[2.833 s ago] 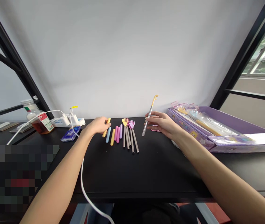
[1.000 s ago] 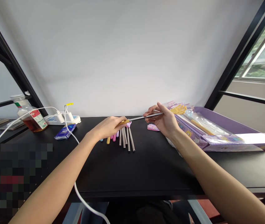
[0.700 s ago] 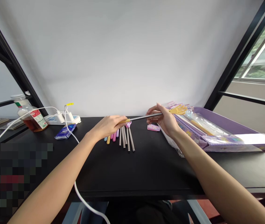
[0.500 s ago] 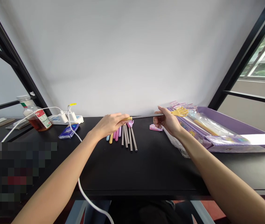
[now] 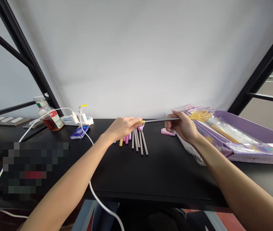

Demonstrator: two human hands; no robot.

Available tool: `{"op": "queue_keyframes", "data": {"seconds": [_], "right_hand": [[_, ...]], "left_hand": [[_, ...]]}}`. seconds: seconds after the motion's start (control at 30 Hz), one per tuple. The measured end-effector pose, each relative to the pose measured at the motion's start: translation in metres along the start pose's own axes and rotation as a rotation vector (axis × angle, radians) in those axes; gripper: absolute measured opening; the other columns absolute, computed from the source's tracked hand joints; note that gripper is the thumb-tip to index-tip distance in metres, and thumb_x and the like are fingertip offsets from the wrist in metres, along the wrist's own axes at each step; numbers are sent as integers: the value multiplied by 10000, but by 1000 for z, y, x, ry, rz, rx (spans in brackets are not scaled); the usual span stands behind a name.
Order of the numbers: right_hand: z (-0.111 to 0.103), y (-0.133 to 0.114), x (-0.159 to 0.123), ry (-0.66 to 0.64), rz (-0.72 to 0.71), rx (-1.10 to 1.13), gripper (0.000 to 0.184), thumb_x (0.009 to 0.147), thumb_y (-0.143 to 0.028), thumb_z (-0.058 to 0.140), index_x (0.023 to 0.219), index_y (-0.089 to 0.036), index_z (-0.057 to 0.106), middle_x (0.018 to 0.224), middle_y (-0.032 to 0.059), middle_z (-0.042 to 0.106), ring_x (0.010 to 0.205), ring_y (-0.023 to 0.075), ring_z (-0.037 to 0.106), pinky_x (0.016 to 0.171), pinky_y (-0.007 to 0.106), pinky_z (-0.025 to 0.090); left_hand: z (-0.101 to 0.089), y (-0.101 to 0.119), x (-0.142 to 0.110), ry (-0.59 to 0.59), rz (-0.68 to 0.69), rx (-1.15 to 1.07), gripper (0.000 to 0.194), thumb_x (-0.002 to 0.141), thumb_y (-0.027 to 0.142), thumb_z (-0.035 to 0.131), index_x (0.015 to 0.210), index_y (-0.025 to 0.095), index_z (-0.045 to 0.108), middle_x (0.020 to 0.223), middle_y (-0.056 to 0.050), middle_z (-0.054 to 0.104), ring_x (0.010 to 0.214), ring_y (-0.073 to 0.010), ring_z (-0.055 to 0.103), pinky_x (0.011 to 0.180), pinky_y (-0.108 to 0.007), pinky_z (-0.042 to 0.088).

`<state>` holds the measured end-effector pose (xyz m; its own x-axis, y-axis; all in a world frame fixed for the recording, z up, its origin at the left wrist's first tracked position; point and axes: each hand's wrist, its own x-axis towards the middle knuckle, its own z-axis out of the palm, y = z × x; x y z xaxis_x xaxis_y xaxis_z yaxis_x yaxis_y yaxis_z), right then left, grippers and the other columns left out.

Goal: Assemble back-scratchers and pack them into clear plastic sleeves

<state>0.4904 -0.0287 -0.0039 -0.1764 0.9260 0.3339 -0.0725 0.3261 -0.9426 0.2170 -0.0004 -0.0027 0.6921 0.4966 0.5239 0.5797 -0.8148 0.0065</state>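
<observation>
A back scratcher with a silver rod and a yellow hand-shaped head [image 5: 201, 115] is held level above the black desk. My left hand [image 5: 125, 126] is closed around its yellow handle [image 5: 140, 122]. Closer to the head, my right hand [image 5: 183, 125] grips the rod [image 5: 161, 120] with thumb and fingers. Below and between my hands, several more back scratchers [image 5: 140, 142] lie side by side, silver rods beside pink, yellow and purple handles. Their upper ends are partly hidden by my left hand. A small pink card [image 5: 168, 132] lies near my right fingers.
On the right, a purple box [image 5: 254, 128] holds clear plastic packaging. To the left are a blue packet [image 5: 80, 132], a white power strip [image 5: 66, 120] with plugs, and a bottle of brown liquid [image 5: 51, 118]. A white cable [image 5: 95, 195] crosses the desk's front edge.
The view has swung left, so everything sits further right in the picture. The yellow head has turned a little and shows its spread fingers more. Both hands keep their hold.
</observation>
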Motion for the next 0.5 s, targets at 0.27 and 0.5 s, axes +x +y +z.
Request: {"op": "queue_keyframes", "data": {"seconds": [0.27,0.5], "right_hand": [[6,10,2,-6,2,-107,577,859,-648,525,495,-203,570,524,64,558,478,173,515,457,308,358],[11,20,-1,-56,-54,-332,629,944,-643,368,501,-225,525,501,39,502,466,148,434,492,321,338]], "left_hand": [[2,-7,-2,52,27,51,421,1076,500,328,1138,262,668,875,-3,727,649,-115,613,579,-238,402],[7,8,0,31,50,1,406,1082,472,320,1130,246,654,923,-18,734,597,-108,630,551,-230,410]]}}
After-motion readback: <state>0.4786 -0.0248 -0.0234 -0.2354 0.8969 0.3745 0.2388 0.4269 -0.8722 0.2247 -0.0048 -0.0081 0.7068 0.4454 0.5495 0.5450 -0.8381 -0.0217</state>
